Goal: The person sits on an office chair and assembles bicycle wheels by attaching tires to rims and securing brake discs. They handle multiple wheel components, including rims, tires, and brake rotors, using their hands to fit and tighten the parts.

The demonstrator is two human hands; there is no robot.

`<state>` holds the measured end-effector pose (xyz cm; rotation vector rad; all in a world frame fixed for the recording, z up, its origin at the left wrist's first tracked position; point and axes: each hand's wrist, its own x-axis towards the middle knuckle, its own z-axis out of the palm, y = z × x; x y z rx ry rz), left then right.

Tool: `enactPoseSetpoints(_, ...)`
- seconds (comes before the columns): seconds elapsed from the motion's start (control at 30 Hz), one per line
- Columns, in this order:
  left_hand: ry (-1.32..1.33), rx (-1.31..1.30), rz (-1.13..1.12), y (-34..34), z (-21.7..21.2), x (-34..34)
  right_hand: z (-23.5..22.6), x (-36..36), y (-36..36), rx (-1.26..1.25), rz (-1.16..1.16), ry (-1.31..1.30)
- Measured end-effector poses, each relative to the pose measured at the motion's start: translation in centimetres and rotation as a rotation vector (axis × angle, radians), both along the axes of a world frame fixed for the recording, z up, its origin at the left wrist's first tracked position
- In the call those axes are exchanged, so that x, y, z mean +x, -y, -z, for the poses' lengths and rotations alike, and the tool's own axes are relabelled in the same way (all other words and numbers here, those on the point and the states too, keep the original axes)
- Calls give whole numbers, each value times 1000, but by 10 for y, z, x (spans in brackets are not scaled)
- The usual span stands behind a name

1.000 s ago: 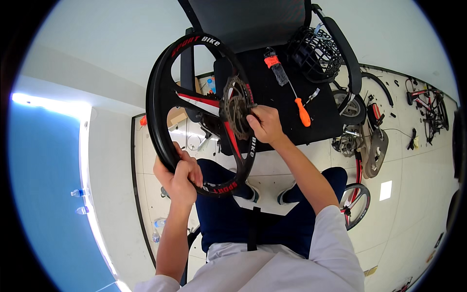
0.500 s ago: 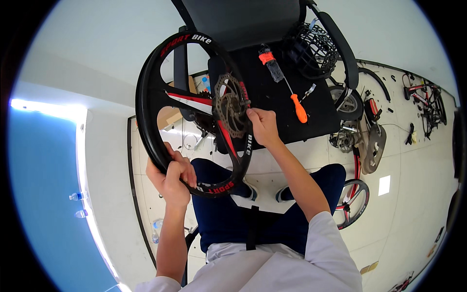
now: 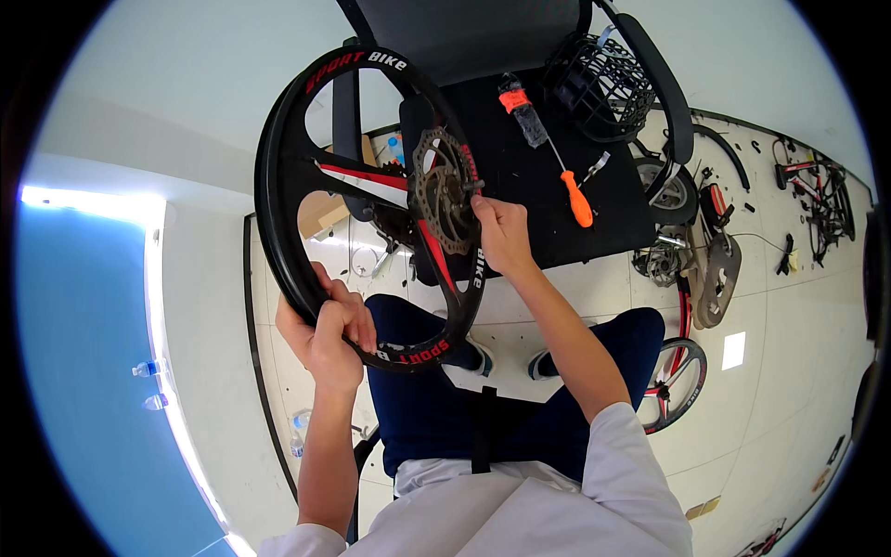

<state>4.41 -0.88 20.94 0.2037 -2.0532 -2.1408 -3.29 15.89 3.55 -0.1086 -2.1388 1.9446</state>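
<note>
A black bicycle wheel (image 3: 278,218) with broad red-and-white spokes is held up on edge, tilted, over my lap and the front of a chair. My left hand (image 3: 327,334) wraps round its lower left rim. A perforated metal brake disc (image 3: 436,209) sits at the hub, with the axle end (image 3: 475,185) sticking out to the right. My right hand (image 3: 504,234) is closed against the wheel's right side, its thumb and fingertips just below the axle end. What lies inside that pinch is partly hidden.
The black chair seat (image 3: 548,227) carries an orange-handled screwdriver (image 3: 576,200), a dark packet with an orange band (image 3: 523,111) and a black wire basket (image 3: 603,88). On the tiled floor at right lie another spoked wheel (image 3: 691,395) and bike parts. A cardboard box (image 3: 320,215) stands behind the wheel.
The wheel's top has risen slightly and leans a little more left. Both hands keep their places on it. The whole view has shifted a little.
</note>
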Motion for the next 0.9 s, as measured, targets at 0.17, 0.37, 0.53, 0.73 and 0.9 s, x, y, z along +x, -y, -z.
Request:
enactPoseSetpoints(0.17, 2, 4, -7, -1, -1, 0, 0, 1, 0, 13, -29, -10)
enactPoseSetpoints(0.37, 7, 3, 13, -1, -2, -1, -12, 1, -5, 101, -68, 16)
enactPoseSetpoints(0.53, 17, 5, -6, -2, -3, -2, -12, -5, -15, 265, -89, -159)
enactPoseSetpoints(0.73, 21, 8, -5, -4, -4, -5, 13, -28, -19, 267, -149, -321)
enactPoseSetpoints(0.9, 27, 59, -13, -5, -7, -3, 18, -44, -20, 307, -128, -444)
